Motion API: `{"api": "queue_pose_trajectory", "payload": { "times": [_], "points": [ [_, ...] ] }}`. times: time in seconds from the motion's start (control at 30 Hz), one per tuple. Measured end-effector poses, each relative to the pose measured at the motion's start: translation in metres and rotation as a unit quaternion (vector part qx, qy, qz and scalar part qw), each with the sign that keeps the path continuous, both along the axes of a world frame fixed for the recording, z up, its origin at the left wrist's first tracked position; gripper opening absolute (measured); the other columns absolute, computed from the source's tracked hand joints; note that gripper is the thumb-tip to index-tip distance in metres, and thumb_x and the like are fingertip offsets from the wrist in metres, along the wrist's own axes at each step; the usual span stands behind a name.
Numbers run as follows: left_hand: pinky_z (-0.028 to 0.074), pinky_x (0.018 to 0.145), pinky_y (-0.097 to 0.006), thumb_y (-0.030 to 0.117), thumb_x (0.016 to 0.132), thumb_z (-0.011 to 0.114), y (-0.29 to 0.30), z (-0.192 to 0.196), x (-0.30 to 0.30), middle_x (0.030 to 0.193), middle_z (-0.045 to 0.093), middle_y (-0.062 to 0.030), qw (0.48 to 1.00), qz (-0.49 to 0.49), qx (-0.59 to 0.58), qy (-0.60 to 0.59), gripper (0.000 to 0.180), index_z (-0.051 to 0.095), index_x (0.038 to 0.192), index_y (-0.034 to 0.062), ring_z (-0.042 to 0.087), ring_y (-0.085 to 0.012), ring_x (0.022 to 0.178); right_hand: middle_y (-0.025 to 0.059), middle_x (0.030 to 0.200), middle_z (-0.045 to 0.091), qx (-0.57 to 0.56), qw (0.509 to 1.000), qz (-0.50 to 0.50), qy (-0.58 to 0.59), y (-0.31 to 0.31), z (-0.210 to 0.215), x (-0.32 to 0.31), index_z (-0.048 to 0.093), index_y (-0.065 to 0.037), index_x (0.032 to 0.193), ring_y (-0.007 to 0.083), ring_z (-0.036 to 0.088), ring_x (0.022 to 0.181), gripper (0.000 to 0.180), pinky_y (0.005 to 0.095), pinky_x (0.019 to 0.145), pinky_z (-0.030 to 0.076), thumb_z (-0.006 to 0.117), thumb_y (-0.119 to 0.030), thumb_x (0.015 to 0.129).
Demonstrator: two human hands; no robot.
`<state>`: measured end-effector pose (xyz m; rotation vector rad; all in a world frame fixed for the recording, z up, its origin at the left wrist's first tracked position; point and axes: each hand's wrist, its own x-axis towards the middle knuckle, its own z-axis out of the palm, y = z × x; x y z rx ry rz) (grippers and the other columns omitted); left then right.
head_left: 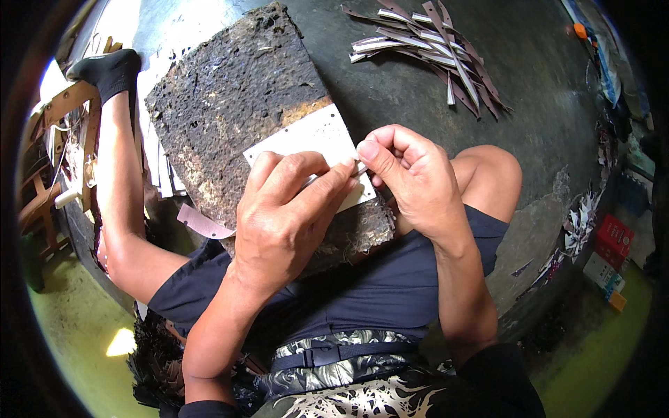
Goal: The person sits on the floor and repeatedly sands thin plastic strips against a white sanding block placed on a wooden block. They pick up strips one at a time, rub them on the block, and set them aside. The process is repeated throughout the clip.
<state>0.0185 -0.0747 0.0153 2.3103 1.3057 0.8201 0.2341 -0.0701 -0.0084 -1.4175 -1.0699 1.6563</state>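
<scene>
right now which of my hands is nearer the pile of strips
Right: the right hand is below the pile of strips in the picture; the left hand, over the white sheet, is farther down and to the left.

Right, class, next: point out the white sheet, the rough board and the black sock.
White sheet [325, 138]: head view, on its bare part beyond the left hand's fingers.
Rough board [230, 101]: head view, on its dark, pitted top.
Black sock [117, 74]: head view, near the ankle.

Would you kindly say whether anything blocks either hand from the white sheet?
Nothing visible does: the left hand lies over the white sheet and the right hand is at its right edge; what lies under them is hidden.
</scene>
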Motion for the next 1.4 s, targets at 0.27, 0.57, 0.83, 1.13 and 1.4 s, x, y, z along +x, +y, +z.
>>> {"api": "queue_pose_trajectory", "payload": {
  "times": [0.27, 0.57, 0.83, 1.13, 1.4],
  "points": [
    [0.053, 0.074, -0.038, 0.010, 0.086, 0.094, 0.000, -0.003, 0.003, 0.104, 0.070, -0.0061, 1.000, 0.011, -0.007, -0.017, 0.031, 0.086, 0.116, 0.0096, 0.064, -0.0244, 0.085, -0.0052, 0.095, 0.068, 0.030, 0.999, -0.024, -0.015, -0.004, -0.006, -0.008, 0.073, -0.002, 0.115, 0.0014, 0.058, 0.083, 0.026, 0.0190, 0.075, 0.049, 0.069, -0.028, 0.118],
    [0.052, 0.074, -0.038, 0.011, 0.085, 0.096, -0.003, -0.003, 0.001, 0.099, 0.071, -0.0034, 0.999, 0.032, 0.003, -0.016, 0.031, 0.087, 0.114, 0.0119, 0.064, -0.0229, 0.083, -0.0019, 0.093, 0.074, -0.040, 0.982, -0.111, 0.146, -0.007, -0.010, -0.017, 0.074, -0.001, 0.109, 0.0019, 0.062, 0.081, 0.021, 0.0202, 0.072, 0.052, 0.079, -0.020, 0.112],
    [0.051, 0.074, -0.038, 0.012, 0.083, 0.097, -0.004, -0.006, 0.001, 0.096, 0.071, -0.0033, 0.998, 0.037, -0.010, -0.047, 0.031, 0.088, 0.112, 0.0107, 0.064, -0.0222, 0.081, -0.0015, 0.091, 0.074, -0.069, 0.967, -0.114, 0.216, -0.004, -0.024, -0.009, 0.073, -0.002, 0.109, 0.0012, 0.061, 0.077, 0.021, 0.0184, 0.069, 0.050, 0.081, -0.022, 0.110],
    [0.050, 0.073, -0.038, 0.010, 0.081, 0.098, -0.005, -0.007, 0.000, 0.096, 0.071, -0.0034, 0.998, 0.034, -0.016, -0.047, 0.033, 0.088, 0.113, 0.0103, 0.063, -0.0218, 0.080, -0.0022, 0.089, 0.074, -0.100, 0.965, -0.125, 0.206, 0.000, -0.034, -0.001, 0.074, -0.004, 0.107, 0.0020, 0.059, 0.074, 0.021, 0.0189, 0.068, 0.047, 0.083, -0.023, 0.108],
    [0.050, 0.072, -0.038, 0.010, 0.081, 0.098, -0.004, -0.006, -0.002, 0.096, 0.071, -0.0043, 0.999, 0.024, -0.015, -0.046, 0.035, 0.088, 0.114, 0.0097, 0.062, -0.0225, 0.079, -0.0025, 0.087, 0.073, -0.110, 0.966, -0.125, 0.196, 0.001, -0.044, 0.003, 0.074, -0.004, 0.105, 0.0030, 0.057, 0.073, 0.020, 0.0198, 0.068, 0.046, 0.084, -0.022, 0.107]
  ]
}}
